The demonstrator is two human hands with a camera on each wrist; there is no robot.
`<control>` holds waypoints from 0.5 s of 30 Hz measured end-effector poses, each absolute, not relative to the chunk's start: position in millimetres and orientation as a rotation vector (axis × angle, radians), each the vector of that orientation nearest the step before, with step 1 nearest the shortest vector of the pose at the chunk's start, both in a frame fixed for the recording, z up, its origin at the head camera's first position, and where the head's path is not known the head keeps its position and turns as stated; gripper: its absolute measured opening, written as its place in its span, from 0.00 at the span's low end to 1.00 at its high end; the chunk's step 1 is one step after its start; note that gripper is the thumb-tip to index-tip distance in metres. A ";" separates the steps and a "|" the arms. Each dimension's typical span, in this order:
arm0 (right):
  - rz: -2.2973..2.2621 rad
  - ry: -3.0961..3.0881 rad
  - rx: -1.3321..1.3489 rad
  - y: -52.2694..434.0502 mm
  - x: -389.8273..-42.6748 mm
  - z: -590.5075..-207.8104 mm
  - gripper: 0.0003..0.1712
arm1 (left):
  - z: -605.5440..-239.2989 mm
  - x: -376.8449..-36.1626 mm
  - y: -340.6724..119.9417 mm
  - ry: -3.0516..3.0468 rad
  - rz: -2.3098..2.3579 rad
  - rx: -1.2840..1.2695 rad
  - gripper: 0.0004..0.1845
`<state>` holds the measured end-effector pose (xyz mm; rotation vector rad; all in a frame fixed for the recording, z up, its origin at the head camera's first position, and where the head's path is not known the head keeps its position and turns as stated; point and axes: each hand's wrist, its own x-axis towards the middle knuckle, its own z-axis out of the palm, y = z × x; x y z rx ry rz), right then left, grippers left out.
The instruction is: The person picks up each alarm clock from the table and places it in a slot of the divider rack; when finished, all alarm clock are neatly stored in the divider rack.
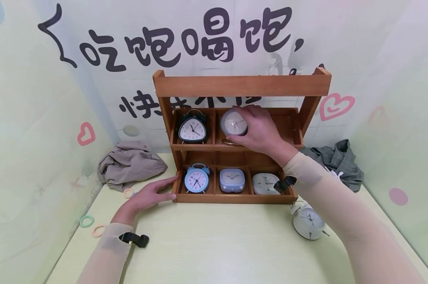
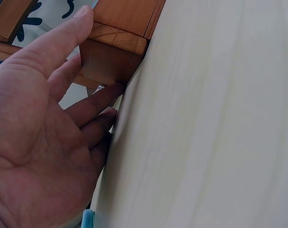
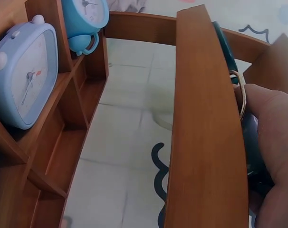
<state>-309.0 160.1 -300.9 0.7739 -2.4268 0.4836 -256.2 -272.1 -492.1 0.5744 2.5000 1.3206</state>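
My right hand (image 1: 258, 128) grips a round grey-blue alarm clock (image 1: 234, 123) by its edge, thumb below and fingers above. The clock is in the upper middle compartment of the wooden shelf (image 1: 242, 86), and a gold loop (image 1: 229, 142) shows at its lower edge. In the right wrist view the front board (image 3: 206, 123) hides part of this clock. My left hand (image 1: 150, 196) rests against the shelf's lower left end with fingers fairly straight; the left wrist view shows its thumb touching the wooden corner (image 2: 118, 40). Beside the held clock stands a dark green alarm clock (image 1: 192, 129).
The lower tier holds a light-blue twin-bell clock (image 1: 197, 180), a blue squarish clock (image 1: 232, 180) and a pale clock (image 1: 265, 184). A white alarm clock (image 1: 309, 223) lies tilted on the table (image 1: 214, 244). Cloths (image 1: 130, 163) flank the shelf; small rings (image 1: 86, 221) lie left.
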 end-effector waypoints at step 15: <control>0.383 -2.584 0.715 150.7 -316.8 -293.2 0.54 | -492.2 -254.9 -271.5 2.497 1.327 0.571 0.41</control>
